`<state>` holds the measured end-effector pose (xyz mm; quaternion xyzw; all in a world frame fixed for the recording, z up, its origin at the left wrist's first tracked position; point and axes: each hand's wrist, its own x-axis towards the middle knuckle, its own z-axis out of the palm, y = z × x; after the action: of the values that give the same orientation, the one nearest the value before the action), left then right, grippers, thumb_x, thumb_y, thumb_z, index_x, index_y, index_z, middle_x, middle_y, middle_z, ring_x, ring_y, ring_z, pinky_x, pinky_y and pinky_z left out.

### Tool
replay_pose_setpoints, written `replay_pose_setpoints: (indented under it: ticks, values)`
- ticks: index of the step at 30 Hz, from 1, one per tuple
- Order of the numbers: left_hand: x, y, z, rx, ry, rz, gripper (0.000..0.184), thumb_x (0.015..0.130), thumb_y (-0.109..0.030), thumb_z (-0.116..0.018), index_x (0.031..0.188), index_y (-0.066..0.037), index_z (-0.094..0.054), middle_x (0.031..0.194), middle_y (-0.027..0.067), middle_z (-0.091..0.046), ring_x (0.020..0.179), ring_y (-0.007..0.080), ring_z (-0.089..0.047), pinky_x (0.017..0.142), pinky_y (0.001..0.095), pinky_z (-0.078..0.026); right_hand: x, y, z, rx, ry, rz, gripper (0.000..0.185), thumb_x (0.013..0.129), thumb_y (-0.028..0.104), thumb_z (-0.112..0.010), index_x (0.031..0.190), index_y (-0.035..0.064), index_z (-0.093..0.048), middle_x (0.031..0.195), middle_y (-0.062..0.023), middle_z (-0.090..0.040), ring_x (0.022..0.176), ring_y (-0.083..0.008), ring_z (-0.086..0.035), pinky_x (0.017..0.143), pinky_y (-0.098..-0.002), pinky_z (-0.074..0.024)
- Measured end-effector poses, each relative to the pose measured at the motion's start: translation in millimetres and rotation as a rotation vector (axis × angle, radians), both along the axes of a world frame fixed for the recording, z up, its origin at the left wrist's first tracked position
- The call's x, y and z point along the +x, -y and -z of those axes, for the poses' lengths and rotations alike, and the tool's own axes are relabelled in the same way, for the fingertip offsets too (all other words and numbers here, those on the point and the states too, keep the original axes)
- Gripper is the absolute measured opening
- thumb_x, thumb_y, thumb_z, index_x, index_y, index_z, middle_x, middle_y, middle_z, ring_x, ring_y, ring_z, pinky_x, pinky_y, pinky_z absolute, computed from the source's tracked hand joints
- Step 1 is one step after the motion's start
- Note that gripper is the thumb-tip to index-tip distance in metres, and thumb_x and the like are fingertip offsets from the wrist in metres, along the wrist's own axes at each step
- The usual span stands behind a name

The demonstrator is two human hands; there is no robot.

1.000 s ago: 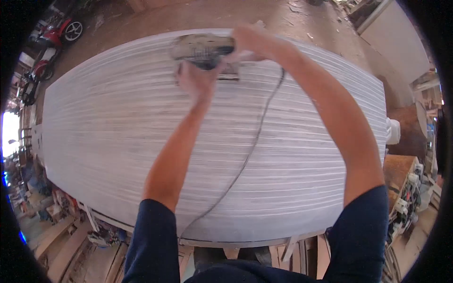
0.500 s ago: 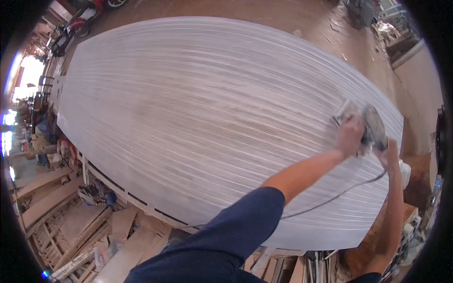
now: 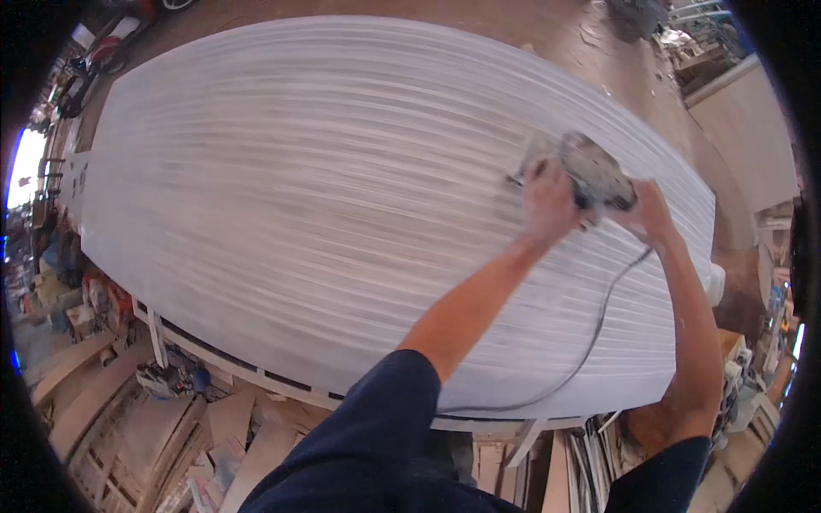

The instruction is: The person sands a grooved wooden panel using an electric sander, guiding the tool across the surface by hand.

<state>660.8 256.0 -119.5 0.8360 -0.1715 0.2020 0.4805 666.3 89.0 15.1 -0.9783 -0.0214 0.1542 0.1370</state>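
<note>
A dusty, corded power tool [image 3: 596, 171] rests on the large whitish board [image 3: 342, 231], right of the middle; motion blurs its outline. My left hand [image 3: 550, 198] is wrapped round the front grip on the tool's left side. Behind it, my right hand [image 3: 647, 212] grasps the rear handle at the tool's right end. A dark cord [image 3: 604, 312] runs from near my right hand across the board to its near edge. Fine parallel streaks cover the board's surface.
Wood pieces [image 3: 162, 427] lie below the board at the lower left. A pale panel [image 3: 744, 128] leans at the upper right. Parts of motorbikes [image 3: 107, 53] show at the upper left. A white object [image 3: 716, 284] is by the board's right end.
The tool and both hands went from the board's far edge to its right end, then came back partway left. The camera view has shifted and turned too.
</note>
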Motion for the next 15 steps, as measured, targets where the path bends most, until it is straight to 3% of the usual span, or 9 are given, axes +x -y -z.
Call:
replay_pose_setpoints:
  ticks: [4,5,7,9,14,15]
  values:
    - [36.1,-99.5,16.3,0.1,0.133,-0.177,0.076,0.057,-0.053,-0.085,0.107,0.0,-0.066,0.101,0.012,-0.065,0.107,0.0311,-0.058,0.103,0.0489,-0.035,50.1,-96.0,10.8,-0.028,0.078,-0.18,0.044,0.068,0.037,-0.08,0.089,0.0004,-0.071,0.078,-0.0229,-0.067,0.073,-0.0413,-0.064,0.072,-0.0449,-0.0519]
    - [46.1,-128.4,16.1,0.089,0.205,-0.205,0.075,0.058,-0.054,-0.086,0.108,-0.001,-0.066,0.101,0.0115,-0.065,0.105,0.031,-0.058,0.102,0.0488,-0.035,64.1,-119.4,16.0,-0.009,0.088,-0.215,0.047,0.068,0.041,-0.08,0.089,0.0001,-0.072,0.079,-0.0227,-0.068,0.075,-0.0404,-0.065,0.073,-0.0457,-0.0523]
    - [58.9,-175.2,25.2,0.144,0.083,-0.307,0.072,0.061,-0.053,-0.087,0.11,-0.004,-0.065,0.104,0.0103,-0.065,0.105,0.0302,-0.059,0.102,0.0492,-0.035,86.2,-168.7,21.1,-0.027,0.095,-0.271,0.052,0.068,0.047,-0.08,0.088,-0.0001,-0.073,0.081,-0.0226,-0.07,0.078,-0.0383,-0.068,0.075,-0.046,-0.0533]
    - [62.2,-237.4,6.7,-0.061,0.103,-0.285,0.072,0.064,-0.051,-0.088,0.115,-0.005,-0.063,0.107,0.0107,-0.065,0.108,0.0322,-0.059,0.102,0.05,-0.036,106.5,-230.9,24.4,-0.064,0.112,-0.326,0.055,0.066,0.048,-0.081,0.089,-0.0012,-0.073,0.082,-0.0227,-0.07,0.078,-0.0368,-0.068,0.075,-0.045,-0.0532]
    - [85.3,-368.8,36.0,0.181,0.076,-0.534,0.078,0.066,-0.05,-0.088,0.121,-0.004,-0.06,0.116,0.0116,-0.066,0.111,0.03,-0.059,0.101,0.049,-0.04,137.6,-364.7,23.0,-0.031,0.166,-0.508,0.062,0.064,0.052,-0.082,0.081,-0.0069,-0.072,0.078,-0.0237,-0.071,0.076,-0.0379,-0.069,0.076,-0.0451,-0.0555]
    - [91.4,-391.5,48.2,0.18,0.116,-0.6,0.079,0.065,-0.051,-0.089,0.121,-0.003,-0.061,0.115,0.0118,-0.068,0.109,0.0296,-0.061,0.102,0.0479,-0.04,141.8,-389.8,27.0,-0.037,0.156,-0.511,0.062,0.063,0.056,-0.082,0.086,-0.0015,-0.075,0.084,-0.0208,-0.073,0.081,-0.0364,-0.071,0.078,-0.0458,-0.0566]
